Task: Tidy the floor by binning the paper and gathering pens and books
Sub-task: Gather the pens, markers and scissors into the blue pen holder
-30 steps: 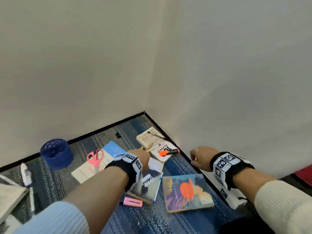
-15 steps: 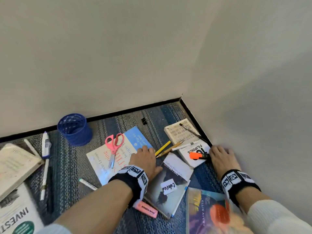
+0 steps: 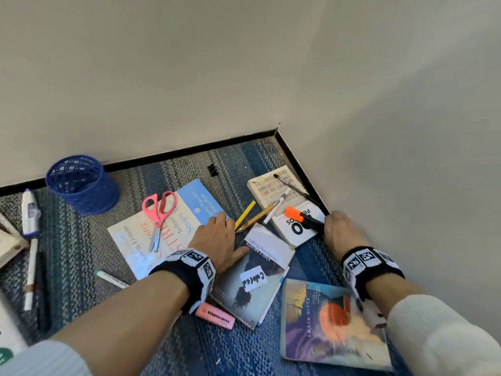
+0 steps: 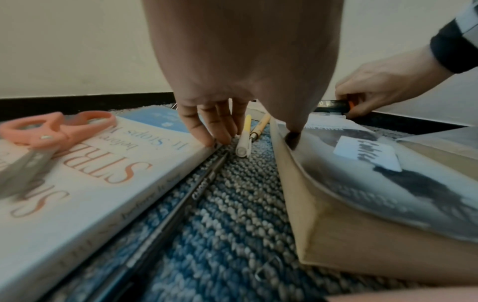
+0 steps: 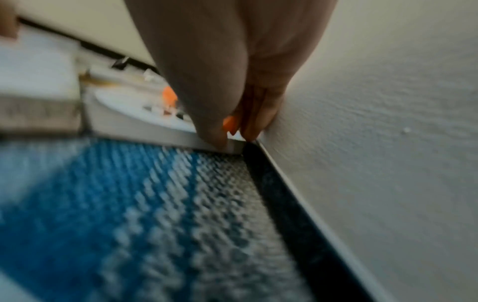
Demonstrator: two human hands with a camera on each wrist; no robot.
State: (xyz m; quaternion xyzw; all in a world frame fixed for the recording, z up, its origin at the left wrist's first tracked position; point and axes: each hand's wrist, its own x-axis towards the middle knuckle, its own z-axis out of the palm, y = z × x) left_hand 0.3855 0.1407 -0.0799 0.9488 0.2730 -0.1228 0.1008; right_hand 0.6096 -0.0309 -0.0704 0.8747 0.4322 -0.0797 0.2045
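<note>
My left hand rests on the carpet between a blue-and-white book and a grey book. Its fingers touch the first book's edge beside a black pen; the thumb presses the grey book's edge. A yellow pen, a pencil and a white pen lie just beyond. My right hand sits against the wall at the corner of a white book and pinches the back end of the orange highlighter lying on it.
A blue mesh cup stands by the back wall. Pink scissors lie on the blue-and-white book. A beige book carries a black brush. Nearby are a colourful book, a pink highlighter and pens at left.
The head view has tipped down toward the floor. My right hand has moved along the wall to the white book and closed on the highlighter's end. The left hand has stayed between the books.
</note>
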